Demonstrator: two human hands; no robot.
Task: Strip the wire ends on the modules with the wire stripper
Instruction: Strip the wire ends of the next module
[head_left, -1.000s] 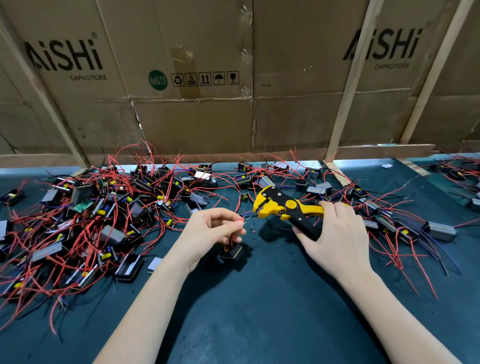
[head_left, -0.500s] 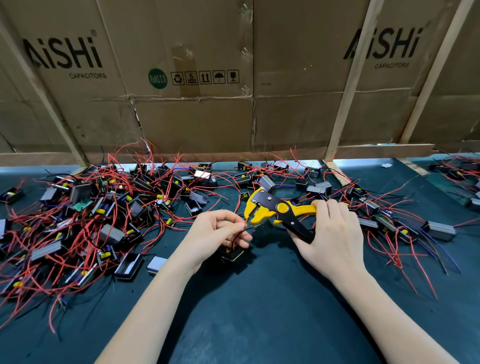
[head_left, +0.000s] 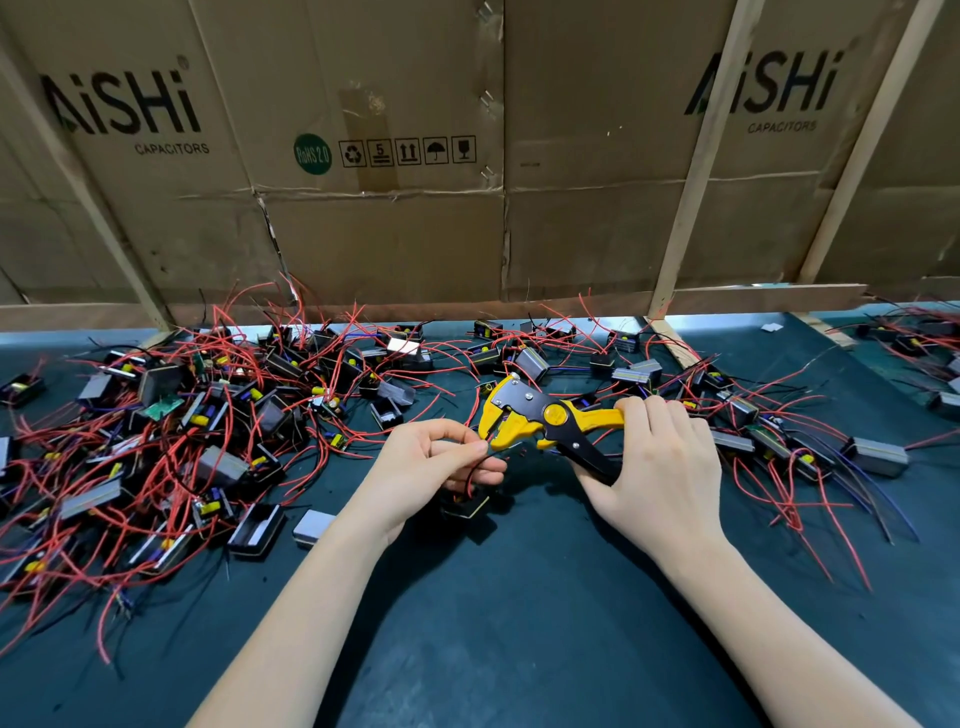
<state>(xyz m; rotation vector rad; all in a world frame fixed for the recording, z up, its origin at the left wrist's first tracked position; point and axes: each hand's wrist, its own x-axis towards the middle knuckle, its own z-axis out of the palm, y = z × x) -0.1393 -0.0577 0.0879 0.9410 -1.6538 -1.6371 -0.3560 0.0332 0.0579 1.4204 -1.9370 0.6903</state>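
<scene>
My left hand (head_left: 431, 467) pinches 1 red wire (head_left: 475, 457) at the wire stripper (head_left: 540, 418); module (head_left: 465, 506) dangles below. Right hand (head_left: 660, 462) grips handles: seat it squarely, then squeeze.

- The left forearm enters from about 7 o'clock and runs up toward the centre, bare, wrist straight.
- The left hand (head_left: 426, 462) lies palm turned inward, fingers curled; thumb and forefinger pinch together at its 3 o'clock side, fingertips (head_left: 480, 448) pointing toward the other hand.
- The right forearm enters from about 5 o'clock and angles up toward 11 o'clock, bare.
- The right hand (head_left: 665, 467) shows its back to the camera, fingers wrapped over in a closed grip, knuckles at 12 o'clock, thumb tucked under on the 9 o'clock side.
- The two hands sit near each other, not touching.
</scene>
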